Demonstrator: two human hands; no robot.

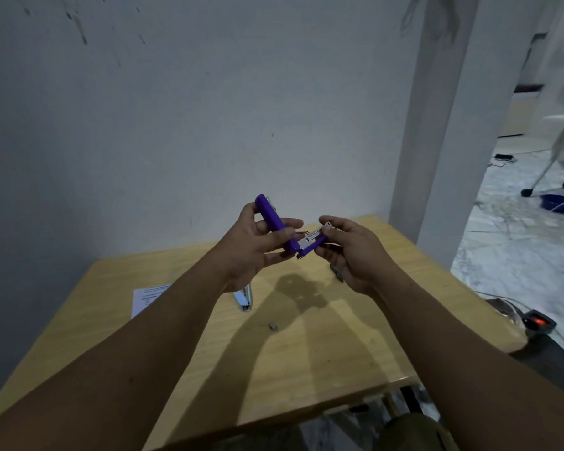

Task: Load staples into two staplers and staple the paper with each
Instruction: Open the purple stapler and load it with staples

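I hold a purple stapler [275,222] swung open above the table. My left hand [258,247] grips its purple top cover, which points up and to the left. My right hand [352,252] pinches the metal staple channel [311,239] and base at the other end. A second stapler, white and light blue [245,297], lies on the wooden table [274,359] partly behind my left wrist. A sheet of printed paper [145,296] lies at the table's left, partly hidden by my left forearm. A small strip of staples [273,326] rests on the table in front.
A small dark object [337,273] lies on the table under my right hand. A white wall stands close behind the table and a pillar at the back right. To the right, on the marble floor, are a blue bowl [559,203], a wheeled chair and cables.
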